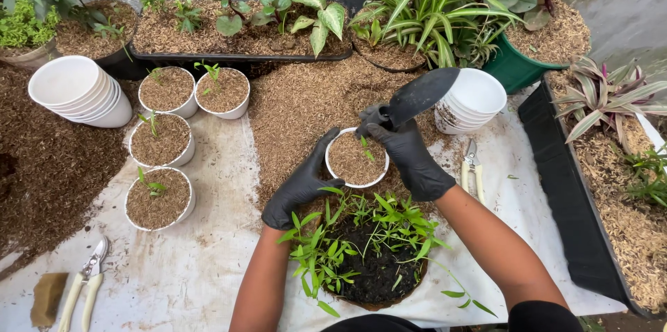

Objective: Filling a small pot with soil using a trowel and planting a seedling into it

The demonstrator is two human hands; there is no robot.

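Both my hands wear black gloves. My left hand (303, 183) cups the near left side of a small white pot (332, 163) filled with brown husk, with a tiny green cutting (365, 149) standing in it. My right hand (411, 157) is at the pot's right rim and grips the handle of a black hand trowel (422, 94), its blade raised and pointing up and to the right. Between my forearms sits a clump of dark soil with many green shoots (368, 249).
Several planted white pots (160, 198) stand at left, beside a stack of white pots (76, 90). Another white stack (474, 99) is right of the trowel. Pruners lie at the right (473, 167) and bottom left (85, 282). A husk heap (299, 99), black trays (566, 193) and larger plants surround the white sheet.
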